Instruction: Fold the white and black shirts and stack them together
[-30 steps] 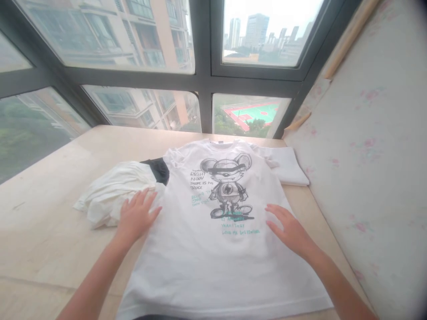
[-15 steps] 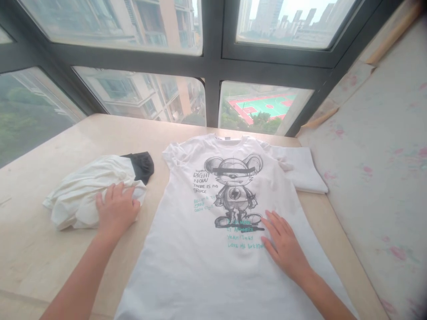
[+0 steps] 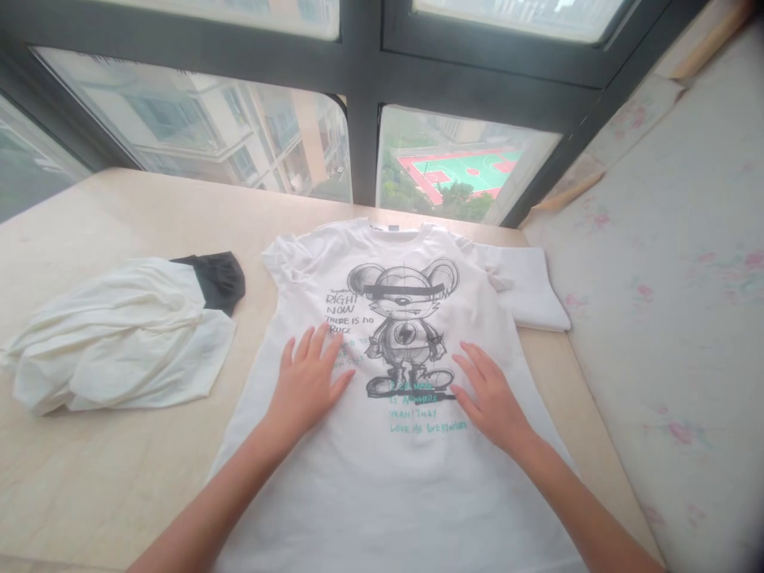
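A white T-shirt (image 3: 382, 469) lies spread out, printed side up, with its neck toward the window. Its front carries a sketched bear-like figure with black and green lettering. My left hand (image 3: 309, 378) rests with fingers spread on the left part of the print, covering some of the lettering. On the other side of the figure, my right hand (image 3: 489, 398) lies with fingers apart by the figure's feet. Neither hand holds anything. Left of the shirt is a loosely bunched white garment (image 3: 119, 334) with a black part (image 3: 218, 282) at its far end.
A folded white cloth (image 3: 525, 286) lies partly under the shirt's right sleeve. Everything rests on a pale ledge (image 3: 119, 477). Dark window frames (image 3: 358, 119) border its far side, and a flowered wall (image 3: 668, 358) rises on the right.
My left hand has left the bunched white garment and moved right onto the T-shirt. My right hand stays on the shirt, slightly shifted. The view has tilted downward.
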A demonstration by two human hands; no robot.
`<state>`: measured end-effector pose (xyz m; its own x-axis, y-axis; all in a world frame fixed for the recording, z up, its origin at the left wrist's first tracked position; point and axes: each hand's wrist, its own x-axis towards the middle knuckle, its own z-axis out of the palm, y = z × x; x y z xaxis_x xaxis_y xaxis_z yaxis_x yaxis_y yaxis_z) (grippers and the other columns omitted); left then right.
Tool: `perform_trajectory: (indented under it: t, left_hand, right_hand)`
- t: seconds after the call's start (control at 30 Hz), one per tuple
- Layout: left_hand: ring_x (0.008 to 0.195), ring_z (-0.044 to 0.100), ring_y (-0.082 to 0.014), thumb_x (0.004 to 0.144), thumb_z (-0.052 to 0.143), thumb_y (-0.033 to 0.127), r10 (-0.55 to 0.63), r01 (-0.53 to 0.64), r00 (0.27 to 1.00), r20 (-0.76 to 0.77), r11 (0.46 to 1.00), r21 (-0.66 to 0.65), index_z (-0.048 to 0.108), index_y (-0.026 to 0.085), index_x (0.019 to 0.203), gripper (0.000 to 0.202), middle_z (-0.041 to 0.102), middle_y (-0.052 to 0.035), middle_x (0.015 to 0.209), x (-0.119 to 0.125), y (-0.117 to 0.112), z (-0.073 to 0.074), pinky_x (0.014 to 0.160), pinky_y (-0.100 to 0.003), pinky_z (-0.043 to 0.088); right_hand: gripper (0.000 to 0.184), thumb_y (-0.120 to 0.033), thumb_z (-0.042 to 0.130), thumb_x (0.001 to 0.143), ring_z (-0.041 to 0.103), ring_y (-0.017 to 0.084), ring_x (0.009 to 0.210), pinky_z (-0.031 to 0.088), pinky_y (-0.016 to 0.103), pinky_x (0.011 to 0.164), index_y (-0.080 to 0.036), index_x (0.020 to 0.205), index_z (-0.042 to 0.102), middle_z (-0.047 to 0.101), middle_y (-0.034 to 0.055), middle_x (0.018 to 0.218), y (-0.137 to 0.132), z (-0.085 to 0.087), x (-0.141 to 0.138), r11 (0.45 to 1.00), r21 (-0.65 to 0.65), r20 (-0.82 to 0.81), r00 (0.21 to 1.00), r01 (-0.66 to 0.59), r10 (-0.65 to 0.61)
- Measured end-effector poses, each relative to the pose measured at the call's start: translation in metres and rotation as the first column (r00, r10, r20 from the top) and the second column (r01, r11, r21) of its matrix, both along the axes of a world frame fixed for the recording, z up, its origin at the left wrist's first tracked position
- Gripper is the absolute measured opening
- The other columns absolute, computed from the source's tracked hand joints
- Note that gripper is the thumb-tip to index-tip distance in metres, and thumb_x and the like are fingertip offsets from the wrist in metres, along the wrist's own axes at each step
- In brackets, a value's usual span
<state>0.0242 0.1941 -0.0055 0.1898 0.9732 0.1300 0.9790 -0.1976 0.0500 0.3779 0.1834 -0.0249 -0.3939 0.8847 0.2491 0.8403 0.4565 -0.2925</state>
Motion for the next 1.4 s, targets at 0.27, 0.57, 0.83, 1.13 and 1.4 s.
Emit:
perform_trajectory:
  t: [0.27, 0.57, 0.83, 1.13, 1.4]
  left_hand:
    - [0.145, 0.035, -0.0344, 0.095, 0.046, 0.040, -0.143, 0.143, 0.989, -0.031, 0.990, 0.009, 0.050, 0.020, 0.144, 0.053, 0.038, -0.0134, 0.158, 0.008, -0.062, -0.010, 0.116, -0.055, 0.028]
    - [0.146, 0.035, -0.0322, 0.094, 0.048, 0.039, -0.257, 0.257, 0.966, -0.002, 0.965, 0.056, 0.041, 0.023, 0.150, 0.059, 0.035, -0.0101, 0.159, 0.023, -0.074, -0.018, 0.119, -0.051, 0.022]
    - [0.123, 0.058, -0.0313, 0.093, 0.050, 0.038, -0.203, 0.201, 0.979, 0.026, 0.978, 0.051, 0.065, 0.020, 0.115, 0.032, 0.061, -0.0127, 0.136, 0.020, -0.063, 0.006, 0.100, -0.047, 0.048]
    - [0.123, 0.057, -0.0288, 0.094, 0.050, 0.027, -0.358, 0.370, 0.905, 0.229, 0.929, -0.012, 0.061, 0.020, 0.119, 0.029, 0.060, -0.0114, 0.134, 0.119, 0.032, 0.029, 0.101, -0.046, 0.047]
    - [0.107, 0.061, -0.0276, 0.090, 0.052, 0.023, -0.317, 0.339, 0.906, 0.279, 0.940, -0.031, 0.063, 0.018, 0.106, 0.020, 0.065, -0.0118, 0.113, 0.178, 0.158, 0.030, 0.090, -0.041, 0.048]
  right_hand:
    - [0.046, -0.033, 0.045, 0.098, 0.032, 0.032, 0.146, 0.033, 0.056, 0.117, -0.019, 0.142, 0.049, 0.042, 0.0132, 0.154, -0.036, -0.011, 0.005, 0.999, 0.003, 0.060, 0.998, 0.037, -0.037]
    - [0.045, -0.027, 0.046, 0.097, 0.031, 0.030, 0.147, 0.037, 0.053, 0.116, -0.016, 0.140, 0.052, 0.040, 0.0133, 0.155, -0.085, -0.002, 0.011, 1.000, -0.014, 0.079, 0.997, 0.024, -0.023]
    - [0.030, -0.035, 0.047, 0.097, 0.066, 0.024, 0.111, 0.056, 0.043, 0.096, -0.024, 0.115, 0.069, 0.069, 0.0088, 0.123, -0.079, 0.018, 0.048, 0.970, -0.191, -0.203, 0.960, 0.152, -0.191]
    - [0.038, -0.037, 0.052, 0.091, 0.064, 0.022, 0.106, 0.049, 0.035, 0.094, -0.014, 0.118, 0.064, 0.069, 0.0112, 0.120, 0.144, 0.057, 0.083, 0.850, -0.321, -0.372, 0.770, 0.417, -0.518]
    - [0.033, -0.043, 0.060, 0.086, 0.063, 0.017, 0.080, 0.046, 0.027, 0.076, -0.013, 0.096, 0.068, 0.071, 0.0079, 0.089, 0.274, 0.055, 0.075, 0.838, -0.397, -0.115, 0.885, 0.374, -0.450]
